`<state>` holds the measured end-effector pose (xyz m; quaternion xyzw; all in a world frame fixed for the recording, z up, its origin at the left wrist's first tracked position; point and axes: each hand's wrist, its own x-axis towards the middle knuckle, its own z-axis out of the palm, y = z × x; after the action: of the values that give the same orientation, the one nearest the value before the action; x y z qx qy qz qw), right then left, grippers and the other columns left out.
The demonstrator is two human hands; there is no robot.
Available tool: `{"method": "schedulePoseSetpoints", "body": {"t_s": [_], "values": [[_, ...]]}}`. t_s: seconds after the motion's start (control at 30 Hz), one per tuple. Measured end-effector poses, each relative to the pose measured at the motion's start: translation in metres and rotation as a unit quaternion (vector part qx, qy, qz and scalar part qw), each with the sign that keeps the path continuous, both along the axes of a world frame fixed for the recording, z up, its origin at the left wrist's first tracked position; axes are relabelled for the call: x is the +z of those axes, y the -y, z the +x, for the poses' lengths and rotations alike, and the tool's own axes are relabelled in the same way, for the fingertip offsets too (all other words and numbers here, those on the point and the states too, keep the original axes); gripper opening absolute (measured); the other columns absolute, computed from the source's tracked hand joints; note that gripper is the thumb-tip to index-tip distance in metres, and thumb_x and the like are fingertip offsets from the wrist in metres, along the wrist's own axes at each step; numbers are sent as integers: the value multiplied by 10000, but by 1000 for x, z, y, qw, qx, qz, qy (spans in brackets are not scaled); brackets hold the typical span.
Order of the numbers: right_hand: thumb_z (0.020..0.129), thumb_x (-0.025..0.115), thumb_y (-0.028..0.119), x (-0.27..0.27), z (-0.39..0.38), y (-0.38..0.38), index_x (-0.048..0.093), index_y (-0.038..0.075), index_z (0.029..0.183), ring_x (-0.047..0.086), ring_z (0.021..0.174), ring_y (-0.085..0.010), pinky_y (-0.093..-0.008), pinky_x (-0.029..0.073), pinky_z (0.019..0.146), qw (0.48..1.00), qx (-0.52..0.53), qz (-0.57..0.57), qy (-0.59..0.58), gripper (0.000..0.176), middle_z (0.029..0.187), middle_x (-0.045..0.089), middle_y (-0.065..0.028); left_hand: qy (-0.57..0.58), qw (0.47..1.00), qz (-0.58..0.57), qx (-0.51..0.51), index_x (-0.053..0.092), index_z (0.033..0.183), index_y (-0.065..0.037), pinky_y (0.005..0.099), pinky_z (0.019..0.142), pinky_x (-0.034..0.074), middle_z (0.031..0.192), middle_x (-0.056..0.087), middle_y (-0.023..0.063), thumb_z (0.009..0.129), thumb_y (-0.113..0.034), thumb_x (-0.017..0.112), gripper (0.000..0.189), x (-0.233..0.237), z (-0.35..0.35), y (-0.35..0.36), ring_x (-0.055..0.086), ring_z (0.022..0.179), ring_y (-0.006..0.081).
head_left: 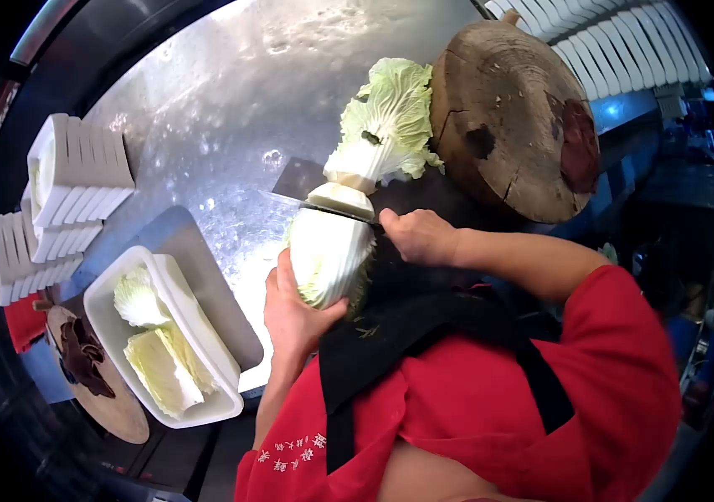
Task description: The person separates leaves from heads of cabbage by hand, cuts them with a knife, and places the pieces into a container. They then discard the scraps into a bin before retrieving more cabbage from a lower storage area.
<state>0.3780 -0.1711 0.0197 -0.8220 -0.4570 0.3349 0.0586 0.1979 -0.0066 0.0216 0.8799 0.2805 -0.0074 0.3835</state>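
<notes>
A napa cabbage (pixel 332 251) lies on the metal counter, its leafy end toward my body. My left hand (pixel 292 308) holds it from the left, thumb and fingers spread around its lower side. In my right hand (pixel 420 236) the fingers are closed around the handle of a knife (pixel 286 199), and the handle is mostly hidden. The blade lies across the stem end of the cabbage, between the body and a pale cut stem piece (pixel 342 199). Just beyond that piece, a loose cabbage leaf (pixel 386 125) rests on the counter.
A round wooden chopping block (pixel 508 109) stands at the upper right. On the left, a white tub (pixel 221 368) holds cabbage pieces. Stacked white containers (pixel 93 171) stand at far left, with more white containers (pixel 633 46) at top right. A wooden board (pixel 118 410) carries dark pieces.
</notes>
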Motion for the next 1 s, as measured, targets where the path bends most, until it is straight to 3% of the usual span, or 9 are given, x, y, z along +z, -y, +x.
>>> {"method": "schedulePoseSetpoints", "body": {"t_s": [0.17,0.23,0.37,0.47,0.63,0.7,0.77,0.87,1.0], "values": [[794,536,100,18,1,30,448,15,910,593,708,-438,-510,465,655,994,-73,68,-34,169,702,610,-200,5,981,-195,-10,399,1287,-18,368,910,433,1122,548,219,537,-213,843,893,22,8,-33,524,1096,317],[837,531,129,37,-3,63,459,18,928,585,708,-438,-497,458,617,969,-166,185,1,160,720,598,-224,25,986,-69,-151,350,1354,0,360,1006,356,1285,477,214,594,-202,850,932,25,11,-50,446,1219,280],[855,554,102,67,9,115,494,20,878,581,650,-412,-434,416,512,881,-318,330,115,104,676,553,-247,44,990,10,-134,465,1216,43,390,971,387,1244,510,228,692,-298,789,703,44,108,-31,487,1178,312],[856,568,109,72,21,154,520,15,849,586,640,-398,-428,404,501,838,-434,302,138,105,644,538,-237,-51,972,137,-187,478,1132,33,396,867,459,1099,579,245,620,-461,796,779,12,183,3,571,1027,362],[858,578,114,74,31,211,544,17,847,592,635,-376,-409,424,520,807,-455,279,254,103,655,557,-222,-202,905,207,-311,479,1114,19,401,832,473,1045,600,247,551,-368,832,770,-33,233,5,588,987,368],[865,566,94,77,25,225,546,5,859,586,648,-378,-388,430,535,801,-473,290,224,92,679,563,-220,-167,909,142,-353,520,1159,-11,381,739,508,1041,617,190,578,-219,797,676,-32,239,-21,621,895,322],[874,551,80,75,23,233,538,-8,861,576,615,-349,-358,425,537,795,-478,300,222,91,683,559,-209,-204,944,-154,-209,557,1151,5,341,727,536,1008,615,179,687,-49,624,471,-2,232,-33,626,904,265],[889,538,82,73,27,239,519,-11,837,530,527,-267,-333,408,510,782,-501,302,213,109,638,532,-182,-193,918,-329,-109,509,1196,-9,367,698,534,1063,594,98,692,48,495,508,-21,235,-74,605,912,221],[895,529,81,76,40,237,520,-12,852,557,536,-327,-350,399,478,789,-466,288,279,103,630,540,-194,-131,896,-413,-99,458,1232,3,365,792,523,1091,586,109,723,53,436,511,-24,230,-87,588,962,227]]}}
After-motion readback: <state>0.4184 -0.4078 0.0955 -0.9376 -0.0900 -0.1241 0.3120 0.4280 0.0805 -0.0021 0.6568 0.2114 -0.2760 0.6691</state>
